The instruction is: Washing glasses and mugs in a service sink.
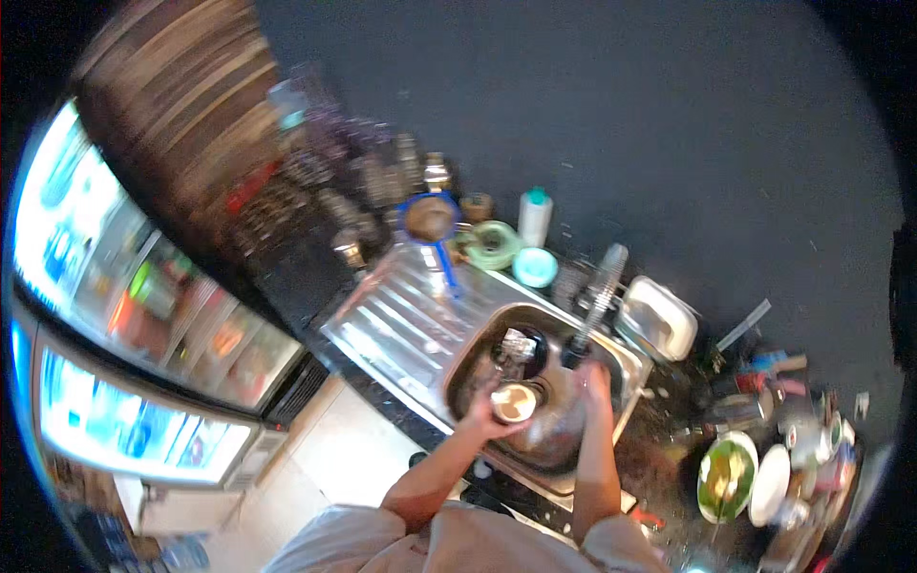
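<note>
My left hand (485, 416) is wrapped round a small pale cup (514, 403), held over the sink (458, 387) with its mouth up. The inside of the cup looks light brown. My right hand (594, 384) is over the right part of the basin, close below the tap (602, 296). Motion blur smears its fingers, so whether it grips anything is unclear. Behind the cup a dark round dish (541, 351) sits in the basin, with something shiny and silvery on it.
Left of the basin is a ribbed metal drainboard (406, 315) with a blue-rimmed strainer (430, 218). Behind stand green bowls (492, 246), a turquoise bowl (535, 267) and a white bottle (535, 220). A metal tray (659, 320) and plates (769, 485) lie right; glass-door fridges (153, 286) stand left.
</note>
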Tool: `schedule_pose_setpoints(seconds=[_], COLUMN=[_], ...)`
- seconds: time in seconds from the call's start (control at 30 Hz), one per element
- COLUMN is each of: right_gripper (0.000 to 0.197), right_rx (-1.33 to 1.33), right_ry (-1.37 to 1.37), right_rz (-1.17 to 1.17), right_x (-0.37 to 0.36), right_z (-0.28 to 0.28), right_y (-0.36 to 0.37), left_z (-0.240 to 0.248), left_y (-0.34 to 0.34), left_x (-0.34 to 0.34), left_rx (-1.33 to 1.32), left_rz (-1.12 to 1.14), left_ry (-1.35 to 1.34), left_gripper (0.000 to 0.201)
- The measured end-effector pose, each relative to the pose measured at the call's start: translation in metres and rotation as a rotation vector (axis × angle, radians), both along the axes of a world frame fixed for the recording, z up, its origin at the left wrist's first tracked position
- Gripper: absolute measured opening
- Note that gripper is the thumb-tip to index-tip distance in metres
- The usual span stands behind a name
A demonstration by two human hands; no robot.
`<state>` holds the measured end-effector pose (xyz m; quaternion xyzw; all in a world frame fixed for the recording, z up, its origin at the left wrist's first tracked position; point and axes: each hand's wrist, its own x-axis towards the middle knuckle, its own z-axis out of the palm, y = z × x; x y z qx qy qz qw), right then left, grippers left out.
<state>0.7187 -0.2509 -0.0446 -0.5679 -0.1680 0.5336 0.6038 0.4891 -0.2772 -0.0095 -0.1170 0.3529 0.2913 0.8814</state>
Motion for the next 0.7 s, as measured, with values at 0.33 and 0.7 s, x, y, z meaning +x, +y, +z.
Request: schedule_pose_setpoints(seconds=[0.33, 0.7], right_gripper=[0.046, 0.035], right_rx=[-0.282, -0.253], right_ry=[-0.023, 0.072], right_rz=[-0.062, -0.261], right_x=[-0.008, -0.117], right_z=[-0.011, -0.024], right_y=[-0.073, -0.049], left_z=[0.054, 0.049], left_y=[0.025, 0.168], left_x=[-0.039, -0.259], left_rx=[0.031, 0.347], left_rz=[-0.130, -0.059], left_ry=[-0.086, 0.127], left_gripper=[0.049, 0.045])
